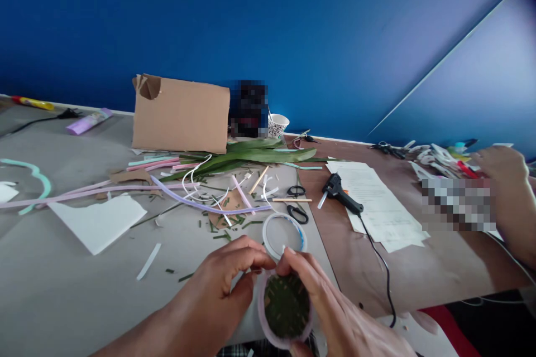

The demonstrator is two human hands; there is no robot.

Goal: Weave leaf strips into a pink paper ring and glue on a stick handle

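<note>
A round piece with a pale pink rim (263, 321) and dark green bits filling its middle is held near the table's front edge. Curled around its right side, my right hand (324, 295) grips it, thumb at the bottom and fingertips at the far rim. My left hand (226, 281) is closed in a pinch at the rim's upper left; what lies between its fingertips is too small to make out. Just beyond my fingertips rests a white tape ring (268, 234) with a blue inner edge. Black-handled scissors (298, 213) lie behind it.
A black glue gun (341, 195) with a trailing cord lies by printed sheets (377, 206). Green leaves (259, 153), pastel strips (209, 206) and green clippings cover the middle. A cardboard box (180, 117) and paper cup (278, 125) stand behind. Another person's hand (500, 170) is at right.
</note>
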